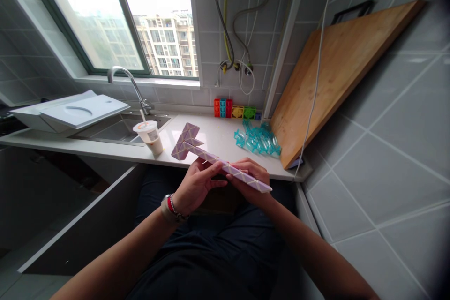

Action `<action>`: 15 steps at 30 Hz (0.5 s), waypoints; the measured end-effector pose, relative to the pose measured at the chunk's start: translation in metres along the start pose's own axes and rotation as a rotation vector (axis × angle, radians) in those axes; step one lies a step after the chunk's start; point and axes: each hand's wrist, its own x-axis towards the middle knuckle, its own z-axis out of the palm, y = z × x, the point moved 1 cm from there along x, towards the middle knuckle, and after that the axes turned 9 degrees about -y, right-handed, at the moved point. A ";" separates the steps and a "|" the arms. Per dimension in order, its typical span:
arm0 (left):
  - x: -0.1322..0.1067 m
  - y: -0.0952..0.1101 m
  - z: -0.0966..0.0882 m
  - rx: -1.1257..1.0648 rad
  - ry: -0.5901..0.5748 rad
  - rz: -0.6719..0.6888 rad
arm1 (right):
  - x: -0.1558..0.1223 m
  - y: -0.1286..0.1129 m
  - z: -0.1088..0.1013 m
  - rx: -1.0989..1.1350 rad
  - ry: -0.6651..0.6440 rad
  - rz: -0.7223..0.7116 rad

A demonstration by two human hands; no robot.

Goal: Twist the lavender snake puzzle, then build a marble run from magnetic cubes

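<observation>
A pale purple snake puzzle (242, 174) made of triangular segments is held between both hands over the front edge of the counter. Its straight part slants down to the right; its far left end is bent into a folded, angular shape. My left hand (198, 183) is closed on the middle of the straight part, thumb on top. Around the right part of the same puzzle my right hand (253, 179) is wrapped, with some of its fingers hidden behind it. A cup with a lid and straw (151, 138) stands left of the puzzle's bent end.
Clear teal plastic pieces (258, 139) lie in a heap on the white counter (211, 131). Coloured blocks (232, 108) line the wall. A wooden board (337, 70) leans at right behind a hanging white cable (318, 70). White boxes (84, 108) overlap the sink (105, 130), beside the faucet (131, 82).
</observation>
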 end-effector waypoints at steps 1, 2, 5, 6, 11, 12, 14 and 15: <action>0.000 0.000 0.001 0.000 0.001 0.007 | 0.000 0.001 -0.001 0.012 -0.006 0.003; 0.000 0.001 0.001 -0.002 0.001 0.018 | 0.001 0.002 -0.001 0.029 -0.017 0.008; -0.001 0.003 0.002 -0.003 0.000 0.064 | 0.002 0.007 -0.003 0.134 -0.029 0.068; -0.001 0.005 0.002 0.004 0.001 0.076 | 0.002 0.009 -0.003 0.187 -0.025 0.105; -0.001 0.010 -0.002 0.056 -0.036 0.064 | 0.002 0.010 0.003 0.483 -0.010 0.231; -0.002 0.011 -0.003 0.050 -0.053 0.048 | 0.002 0.010 0.004 0.548 0.000 0.252; -0.002 0.011 -0.005 0.026 -0.083 0.012 | 0.003 0.012 0.005 0.676 0.014 0.316; -0.002 0.011 -0.006 0.015 -0.090 0.001 | 0.003 0.014 0.005 0.725 0.016 0.350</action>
